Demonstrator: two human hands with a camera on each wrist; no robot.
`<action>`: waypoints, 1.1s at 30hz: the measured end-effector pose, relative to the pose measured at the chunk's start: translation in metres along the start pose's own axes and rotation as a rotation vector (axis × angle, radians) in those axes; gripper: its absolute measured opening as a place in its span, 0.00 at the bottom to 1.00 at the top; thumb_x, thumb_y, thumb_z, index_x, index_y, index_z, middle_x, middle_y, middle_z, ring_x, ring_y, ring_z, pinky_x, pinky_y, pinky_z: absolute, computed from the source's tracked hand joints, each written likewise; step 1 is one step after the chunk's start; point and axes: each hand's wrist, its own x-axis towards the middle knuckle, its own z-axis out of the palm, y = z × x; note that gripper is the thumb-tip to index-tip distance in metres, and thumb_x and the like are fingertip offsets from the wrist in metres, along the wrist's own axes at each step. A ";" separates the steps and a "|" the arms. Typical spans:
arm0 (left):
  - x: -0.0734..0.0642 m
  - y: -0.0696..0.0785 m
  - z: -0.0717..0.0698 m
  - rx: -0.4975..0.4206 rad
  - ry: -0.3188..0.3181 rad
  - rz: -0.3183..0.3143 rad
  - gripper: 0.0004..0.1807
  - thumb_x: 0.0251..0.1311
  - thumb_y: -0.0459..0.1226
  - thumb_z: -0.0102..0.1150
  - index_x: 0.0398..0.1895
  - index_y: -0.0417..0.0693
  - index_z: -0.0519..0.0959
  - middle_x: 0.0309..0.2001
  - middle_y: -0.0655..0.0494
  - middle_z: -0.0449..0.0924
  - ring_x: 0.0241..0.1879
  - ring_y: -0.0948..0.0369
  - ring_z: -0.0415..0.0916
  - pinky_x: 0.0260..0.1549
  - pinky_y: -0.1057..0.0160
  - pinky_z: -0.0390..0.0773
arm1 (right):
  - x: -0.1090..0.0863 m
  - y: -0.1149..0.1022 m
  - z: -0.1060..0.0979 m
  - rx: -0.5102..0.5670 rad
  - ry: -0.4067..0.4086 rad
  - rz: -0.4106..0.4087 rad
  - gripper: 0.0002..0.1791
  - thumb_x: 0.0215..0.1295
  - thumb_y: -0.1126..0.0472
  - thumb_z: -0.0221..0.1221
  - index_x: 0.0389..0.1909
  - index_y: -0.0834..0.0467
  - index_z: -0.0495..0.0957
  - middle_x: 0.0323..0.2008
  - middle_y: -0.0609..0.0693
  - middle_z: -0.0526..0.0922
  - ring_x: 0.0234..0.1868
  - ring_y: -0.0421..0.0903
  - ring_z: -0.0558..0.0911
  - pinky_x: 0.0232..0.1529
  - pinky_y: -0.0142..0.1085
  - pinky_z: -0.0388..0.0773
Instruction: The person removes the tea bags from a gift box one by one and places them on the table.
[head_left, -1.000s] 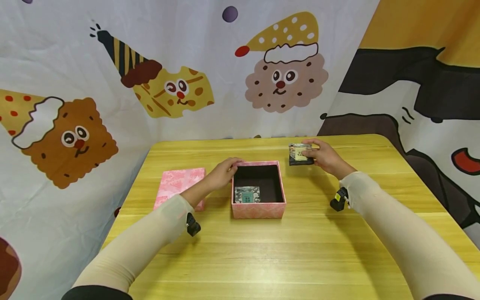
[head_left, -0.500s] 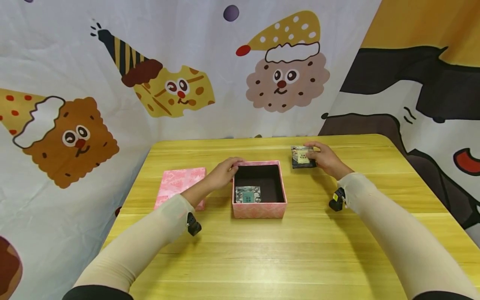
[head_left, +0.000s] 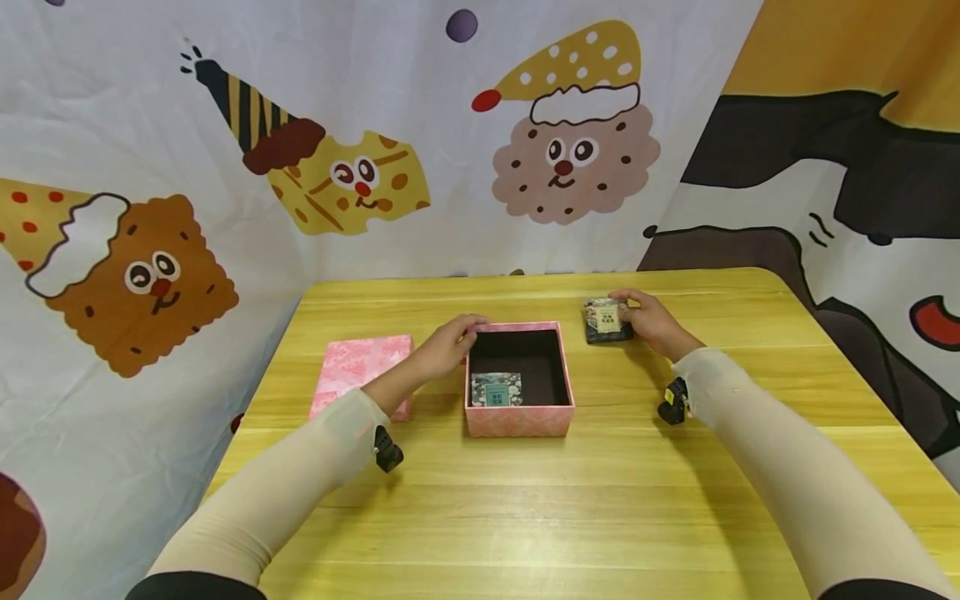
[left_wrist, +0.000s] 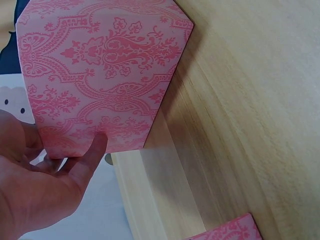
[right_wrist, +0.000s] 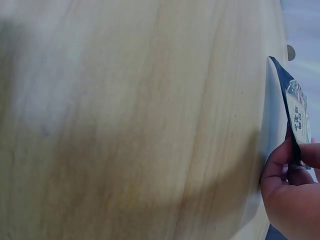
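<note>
Left hand pinches wall of square, damask-patterned pink box. Right hand, at box's two o'clock, pinches thin, squarish packet. Pink lid at nine o'clock.

Boxed packet: lettering (Chinese, perhaps) too small.

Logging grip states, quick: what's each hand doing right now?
Left hand: holding the pink patterned, square open box at its far left corner.
Right hand: pinching a flat, dark square packet with a pale yellow label.
</note>
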 end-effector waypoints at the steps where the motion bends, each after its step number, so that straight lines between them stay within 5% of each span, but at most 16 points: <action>1: 0.000 0.000 0.000 0.001 0.000 0.001 0.22 0.82 0.32 0.41 0.73 0.39 0.68 0.69 0.37 0.69 0.66 0.43 0.70 0.65 0.44 0.71 | 0.000 0.001 0.000 -0.004 -0.003 -0.002 0.26 0.82 0.69 0.42 0.78 0.60 0.60 0.75 0.67 0.59 0.36 0.44 0.70 0.38 0.39 0.69; 4: 0.000 -0.001 0.001 0.007 0.004 0.008 0.21 0.82 0.32 0.41 0.73 0.39 0.68 0.69 0.37 0.70 0.64 0.44 0.71 0.64 0.44 0.71 | 0.001 0.002 0.001 -0.018 0.010 -0.001 0.26 0.81 0.68 0.43 0.77 0.60 0.61 0.69 0.67 0.65 0.24 0.41 0.62 0.32 0.38 0.65; 7: 0.000 -0.001 0.001 0.006 0.006 0.017 0.21 0.82 0.31 0.41 0.73 0.38 0.68 0.68 0.37 0.70 0.59 0.44 0.73 0.60 0.45 0.73 | 0.001 0.002 0.002 -0.069 0.026 -0.013 0.26 0.81 0.68 0.46 0.77 0.61 0.61 0.64 0.69 0.69 0.24 0.42 0.63 0.30 0.38 0.65; 13: 0.001 0.000 0.001 0.002 0.009 0.016 0.21 0.81 0.31 0.40 0.73 0.39 0.69 0.67 0.37 0.71 0.52 0.46 0.74 0.54 0.48 0.75 | 0.000 0.000 0.008 -0.256 0.081 -0.033 0.27 0.78 0.67 0.55 0.75 0.62 0.65 0.57 0.70 0.76 0.41 0.55 0.79 0.35 0.42 0.73; 17: 0.001 0.000 0.001 0.002 0.012 0.004 0.21 0.82 0.31 0.41 0.73 0.40 0.69 0.65 0.38 0.72 0.50 0.46 0.74 0.52 0.49 0.76 | 0.000 -0.002 0.010 -0.337 0.111 -0.036 0.27 0.77 0.64 0.58 0.73 0.62 0.66 0.57 0.69 0.77 0.51 0.63 0.80 0.43 0.48 0.76; 22: 0.001 -0.001 0.002 -0.002 0.009 0.003 0.21 0.81 0.31 0.41 0.73 0.40 0.69 0.65 0.39 0.72 0.51 0.46 0.74 0.54 0.48 0.75 | 0.001 -0.001 0.010 -0.370 0.137 -0.027 0.27 0.76 0.63 0.59 0.72 0.63 0.66 0.56 0.69 0.77 0.52 0.64 0.79 0.47 0.51 0.77; 33: 0.000 0.001 0.001 0.011 0.010 0.010 0.22 0.81 0.31 0.41 0.73 0.39 0.68 0.66 0.37 0.71 0.54 0.46 0.72 0.57 0.47 0.73 | -0.001 0.000 0.009 -0.325 0.139 0.001 0.26 0.78 0.64 0.55 0.73 0.64 0.65 0.56 0.69 0.76 0.48 0.61 0.81 0.37 0.42 0.76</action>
